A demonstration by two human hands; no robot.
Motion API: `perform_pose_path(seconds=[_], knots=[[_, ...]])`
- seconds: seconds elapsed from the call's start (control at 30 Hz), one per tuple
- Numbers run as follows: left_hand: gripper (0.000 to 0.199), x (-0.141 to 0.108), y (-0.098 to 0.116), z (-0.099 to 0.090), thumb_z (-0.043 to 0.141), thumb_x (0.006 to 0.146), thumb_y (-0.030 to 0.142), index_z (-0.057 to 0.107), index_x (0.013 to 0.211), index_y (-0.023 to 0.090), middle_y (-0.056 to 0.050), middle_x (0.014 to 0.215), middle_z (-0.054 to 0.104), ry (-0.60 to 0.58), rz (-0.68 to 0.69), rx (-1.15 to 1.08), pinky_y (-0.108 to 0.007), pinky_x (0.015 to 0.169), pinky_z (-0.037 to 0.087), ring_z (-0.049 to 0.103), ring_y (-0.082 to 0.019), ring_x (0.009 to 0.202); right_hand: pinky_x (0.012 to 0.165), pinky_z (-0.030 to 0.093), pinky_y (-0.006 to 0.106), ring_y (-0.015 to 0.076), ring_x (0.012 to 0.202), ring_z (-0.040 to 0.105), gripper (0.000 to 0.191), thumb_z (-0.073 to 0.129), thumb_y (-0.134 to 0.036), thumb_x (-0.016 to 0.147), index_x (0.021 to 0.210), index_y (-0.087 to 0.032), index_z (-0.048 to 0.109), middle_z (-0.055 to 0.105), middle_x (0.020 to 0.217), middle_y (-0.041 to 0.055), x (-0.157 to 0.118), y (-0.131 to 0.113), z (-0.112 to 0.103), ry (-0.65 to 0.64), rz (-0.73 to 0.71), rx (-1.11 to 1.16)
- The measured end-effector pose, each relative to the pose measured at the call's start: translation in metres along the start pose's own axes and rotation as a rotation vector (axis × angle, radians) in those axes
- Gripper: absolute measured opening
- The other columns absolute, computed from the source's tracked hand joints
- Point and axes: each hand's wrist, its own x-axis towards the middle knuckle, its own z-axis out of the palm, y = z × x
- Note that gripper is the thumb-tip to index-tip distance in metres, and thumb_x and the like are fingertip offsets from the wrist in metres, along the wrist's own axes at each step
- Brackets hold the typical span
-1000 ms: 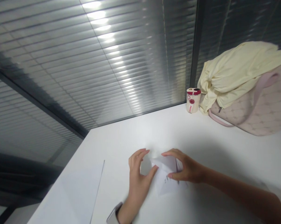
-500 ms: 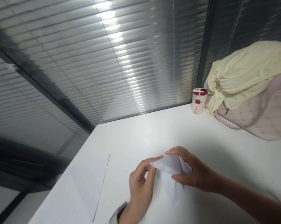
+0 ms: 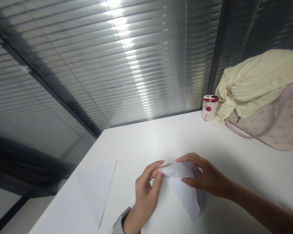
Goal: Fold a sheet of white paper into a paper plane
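A folded sheet of white paper (image 3: pixel 183 187) is held between my two hands above the white table (image 3: pixel 146 143). My left hand (image 3: pixel 147 188) pinches its pointed left corner, with the thumb in front and some fingers behind the paper. On the other side my right hand (image 3: pixel 202 174) grips the upper right part, thumb on the near face and fingers over the top edge. A lower flap of the paper hangs down to a point towards me. A grey band (image 3: pixel 122 222) circles my left wrist.
White paper (image 3: pixel 95 191) lies flat at the table's left side. A coffee-cup-shaped container (image 3: pixel 210 109) with a red band stands at the back right. Beside it is a pink quilted bag (image 3: pixel 270 126) under a pale yellow cloth (image 3: pixel 261 81). Glass with blinds (image 3: pixel 88 58) borders the table.
The folded paper has turned, so its lower flap now shows wider and points further right. Both hands keep hold of it. The view has shifted slightly.
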Motion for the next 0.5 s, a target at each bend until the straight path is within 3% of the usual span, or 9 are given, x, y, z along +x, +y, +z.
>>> perform_pose_path(seconds=[0.17,0.5], knots=[[0.025,0.0031,0.0009,-0.0077,0.06,0.085,0.01,0.07,0.099,0.028,0.002,0.09,0.075,-0.01,0.083,0.118,-0.016,0.07,0.05,0.069,-0.012,0.077,0.087,0.045,0.036,0.0218,0.101,0.056,0.034,0.068,-0.024,0.078,0.111,-0.022,0.06,0.062,0.107,0.0057,0.0026,-0.0041,-0.0047,-0.031,0.038,-0.005],[0.012,0.0068,0.0074,-0.0059,0.06,0.087,0.02,0.071,0.092,0.023,0.002,0.069,0.074,0.007,-0.196,-0.057,-0.019,0.063,0.051,0.069,-0.013,0.062,0.089,0.044,0.035,0.0226,0.103,0.054,0.041,0.068,-0.037,0.08,0.117,-0.022,0.056,0.061,0.11,0.0069,0.0034,-0.005,-0.0104,-0.093,-0.018,-0.067]])
